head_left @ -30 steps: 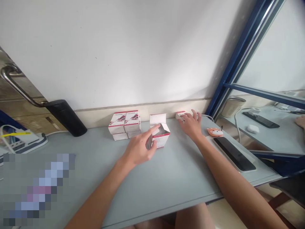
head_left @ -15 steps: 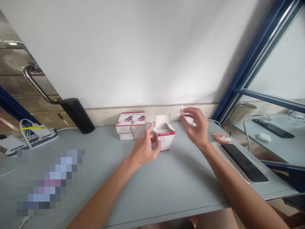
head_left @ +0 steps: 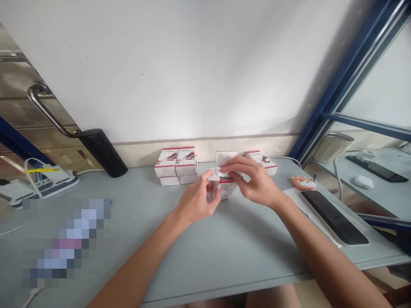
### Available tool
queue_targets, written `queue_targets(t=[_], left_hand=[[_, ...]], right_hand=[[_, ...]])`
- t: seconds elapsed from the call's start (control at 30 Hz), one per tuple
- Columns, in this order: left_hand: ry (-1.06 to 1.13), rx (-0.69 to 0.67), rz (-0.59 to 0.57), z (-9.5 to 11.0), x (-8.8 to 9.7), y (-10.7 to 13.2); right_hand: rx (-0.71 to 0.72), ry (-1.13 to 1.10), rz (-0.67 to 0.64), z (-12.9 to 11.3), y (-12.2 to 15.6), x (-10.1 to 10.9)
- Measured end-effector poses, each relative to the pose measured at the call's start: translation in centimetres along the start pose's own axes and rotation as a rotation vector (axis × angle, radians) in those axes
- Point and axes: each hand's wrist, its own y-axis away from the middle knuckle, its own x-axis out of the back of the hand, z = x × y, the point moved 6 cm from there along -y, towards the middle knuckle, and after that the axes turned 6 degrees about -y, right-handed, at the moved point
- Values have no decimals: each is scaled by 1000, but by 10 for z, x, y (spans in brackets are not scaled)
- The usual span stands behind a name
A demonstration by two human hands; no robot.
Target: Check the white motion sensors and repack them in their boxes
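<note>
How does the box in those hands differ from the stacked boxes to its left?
The held box has its back flap raised; the stacked boxes look closed. The left hand grips the held box, with the right hand at its top; the stacked boxes sit two layers high. Both are white with red trim.

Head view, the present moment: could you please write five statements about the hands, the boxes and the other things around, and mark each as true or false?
1. The left hand is at the left side of the open box. True.
2. The right hand is at the stacked boxes. False: it is at the top of the open box.
3. The black cylinder is left of the stacked boxes. True.
4. The rear flap of the open box is folded shut. False: it stands up.
5. The orange object is near the black-topped device. True.
</note>
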Motion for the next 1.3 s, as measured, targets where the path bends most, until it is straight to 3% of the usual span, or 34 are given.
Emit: queue_targets(t=[0.23,0.4,0.5,0.57,0.67,0.73,0.8,0.9,1.17,1.3], left_hand=[[-59,45,4,-1,2,0],[-121,-68,200,4,12,-2],[-83,-33,180,0,8,-2],[-79,33,123,-4,2,-2],[-89,94,80,-8,-2,0],[-80,97,63,-8,-3,1],[-75,84,49,-5,-4,1],[-82,66,30,1,-5,1],[-118,49,56,15,-4,1],[-175,53,87,17,-3,0]], right_hand=[[31,110,-33,1,1,-1],[27,40,-129,-12,1,-12],[-14,-23,-9,-7,-1,-2],[-93,54,170,16,0,19],[-360,410,350,73,15,56],[-612,633,310,115,31,73],[-812,713,196,149,47,80],[-899,721,157,169,59,79],[-869,602,188,169,53,73],[-820,452,243,143,37,72]])
